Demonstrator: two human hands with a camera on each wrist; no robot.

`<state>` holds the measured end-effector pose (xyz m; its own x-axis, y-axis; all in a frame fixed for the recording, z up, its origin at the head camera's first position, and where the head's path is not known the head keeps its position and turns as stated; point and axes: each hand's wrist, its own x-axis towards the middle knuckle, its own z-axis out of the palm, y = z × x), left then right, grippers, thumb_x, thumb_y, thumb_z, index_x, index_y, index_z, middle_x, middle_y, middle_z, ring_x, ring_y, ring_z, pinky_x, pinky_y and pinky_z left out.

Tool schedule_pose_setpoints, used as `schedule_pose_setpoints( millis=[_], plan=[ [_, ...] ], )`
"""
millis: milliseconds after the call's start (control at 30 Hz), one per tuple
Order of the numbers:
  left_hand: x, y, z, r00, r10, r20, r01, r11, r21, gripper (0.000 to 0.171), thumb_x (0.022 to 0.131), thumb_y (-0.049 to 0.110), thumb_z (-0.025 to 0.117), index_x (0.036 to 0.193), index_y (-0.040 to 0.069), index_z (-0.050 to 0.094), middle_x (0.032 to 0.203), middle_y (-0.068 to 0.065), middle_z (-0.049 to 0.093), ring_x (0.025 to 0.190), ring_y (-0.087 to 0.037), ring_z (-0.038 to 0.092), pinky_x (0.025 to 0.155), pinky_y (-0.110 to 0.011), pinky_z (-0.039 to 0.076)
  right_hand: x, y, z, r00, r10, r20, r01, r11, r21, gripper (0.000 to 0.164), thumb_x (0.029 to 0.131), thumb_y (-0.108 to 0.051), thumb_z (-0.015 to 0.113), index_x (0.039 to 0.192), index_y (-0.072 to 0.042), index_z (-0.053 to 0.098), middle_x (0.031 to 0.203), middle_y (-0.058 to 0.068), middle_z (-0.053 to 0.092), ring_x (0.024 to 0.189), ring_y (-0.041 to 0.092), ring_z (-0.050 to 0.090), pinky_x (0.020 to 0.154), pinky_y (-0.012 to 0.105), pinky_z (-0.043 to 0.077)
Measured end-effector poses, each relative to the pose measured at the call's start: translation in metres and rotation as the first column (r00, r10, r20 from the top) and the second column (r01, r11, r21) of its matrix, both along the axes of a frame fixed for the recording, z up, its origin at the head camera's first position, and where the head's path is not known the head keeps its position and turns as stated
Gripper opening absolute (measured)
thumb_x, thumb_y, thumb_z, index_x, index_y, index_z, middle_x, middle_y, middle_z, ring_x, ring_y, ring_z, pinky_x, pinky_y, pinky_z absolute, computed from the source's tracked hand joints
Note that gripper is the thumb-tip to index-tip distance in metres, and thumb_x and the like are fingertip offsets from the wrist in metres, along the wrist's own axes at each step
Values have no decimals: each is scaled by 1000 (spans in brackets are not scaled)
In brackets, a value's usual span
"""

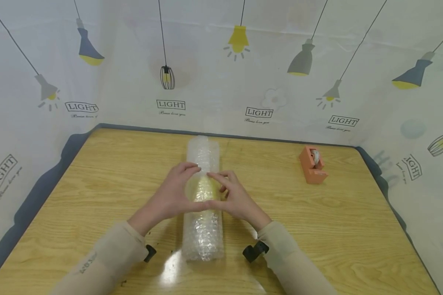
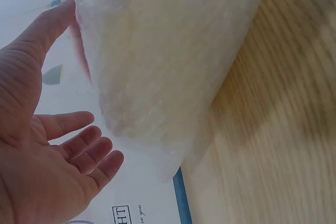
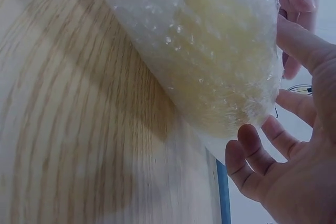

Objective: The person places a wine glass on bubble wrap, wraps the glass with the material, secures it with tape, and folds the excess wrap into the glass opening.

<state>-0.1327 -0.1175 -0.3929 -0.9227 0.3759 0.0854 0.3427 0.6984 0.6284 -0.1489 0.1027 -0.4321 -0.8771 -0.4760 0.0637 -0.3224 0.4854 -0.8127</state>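
Note:
A long roll of bubble wrap [image 1: 203,235] lies lengthwise on the table in the head view, with something yellow [image 1: 205,189] showing through its middle. What the yellow thing is stays hidden under the wrap. My left hand [image 1: 171,192] is over the roll's left side, thumb at the wrap and the other fingers loosely bent. From the right, my right hand [image 1: 238,199] reaches over the roll, its thumb tip meeting the left thumb. In the right wrist view its relaxed fingertips lie right at the bubble wrap [image 3: 215,61]. Neither hand curls round the roll.
An orange tape dispenser [image 1: 313,168] with a roll of tape stands at the back right of the wooden table [image 1: 354,229]. Behind the table's far edge hangs a pale curtain [image 1: 206,53] printed with lamps.

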Motion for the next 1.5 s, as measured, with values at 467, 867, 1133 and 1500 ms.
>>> schedule_pose_setpoints(
  millis=[467,867,1133,1500],
  plan=[
    [4,9,-15,990,-33,-138,13,989,-147,117,62,64,92,152,3,47,155,-17,44,142,-37,42,115,-57,40,-1,-6,3,1000,-8,-22,9,1000,14,83,84,-29,88,155,-12,47,141,14,44,98,20,52,79,29,51],
    [4,2,-24,982,-50,-183,21,987,-158,119,63,67,89,154,5,45,154,-15,46,141,-36,43,113,-56,42,-3,0,-1,999,37,-36,-40,997,-65,75,87,-19,84,153,-10,50,144,12,47,102,21,56,88,40,57],
    [3,-1,-25,984,-55,-168,28,987,-160,116,65,67,88,154,6,46,154,-15,46,138,-36,45,111,-56,44,-2,16,-3,995,61,-81,-69,992,-105,55,91,-15,79,141,-1,60,144,15,53,107,33,63,87,42,59],
    [4,-2,-27,988,-48,-145,26,989,-147,117,64,63,91,155,6,45,155,-15,45,139,-36,44,112,-55,44,5,64,-4,979,-12,-205,9,1000,-17,38,95,-10,73,131,1,66,134,18,61,107,41,65,83,46,59]
  ],
)
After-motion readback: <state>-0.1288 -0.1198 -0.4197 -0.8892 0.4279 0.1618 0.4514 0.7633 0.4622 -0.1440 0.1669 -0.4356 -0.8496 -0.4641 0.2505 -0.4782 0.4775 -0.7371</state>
